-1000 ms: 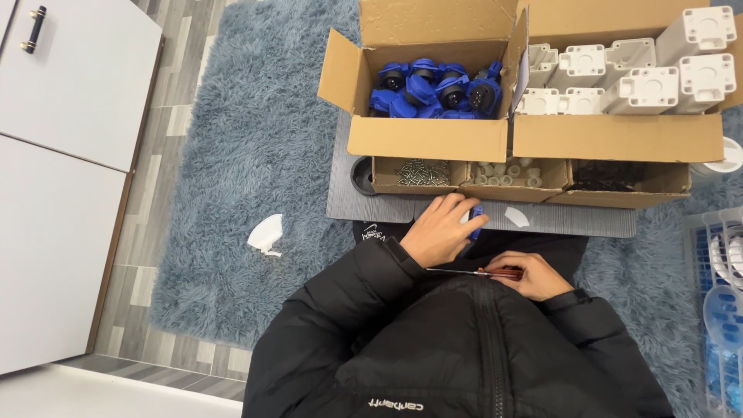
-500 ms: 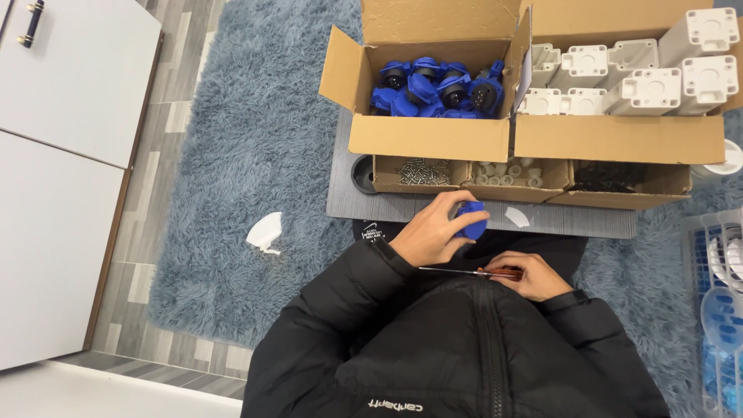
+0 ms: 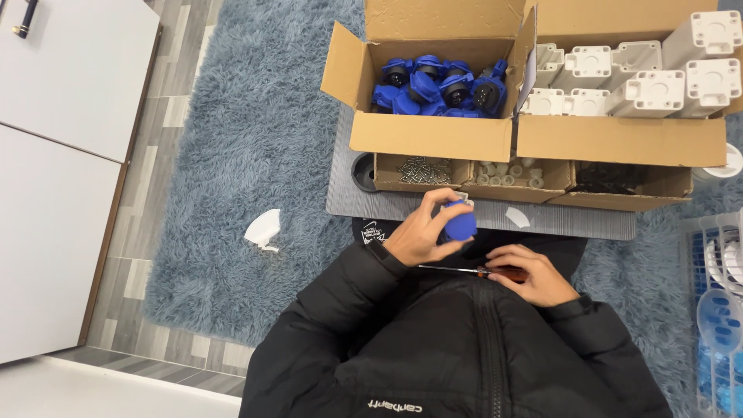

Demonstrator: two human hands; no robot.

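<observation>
My left hand (image 3: 422, 232) grips a round blue plastic connector (image 3: 459, 224) just in front of the grey board (image 3: 433, 207). My right hand (image 3: 530, 275) lies lower, closed on a screwdriver with a dark reddish handle (image 3: 507, 273); its thin metal shaft points left toward my left wrist. Both hands are close to my chest, above my black jacket. Behind them a cardboard box (image 3: 429, 135) holds several more blue connectors (image 3: 441, 85).
A second box (image 3: 619, 139) holds white plastic housings (image 3: 658, 85). Small trays in front carry screws (image 3: 422, 166), white spacers (image 3: 507, 172) and black parts (image 3: 611, 179). A white scrap (image 3: 263, 230) lies on the blue shag rug. White cabinets (image 3: 62, 155) stand left; a white basket (image 3: 716, 310) right.
My left hand has lifted the blue connector and turned it so its round blue body now shows. The right hand with the screwdriver has stayed in place.
</observation>
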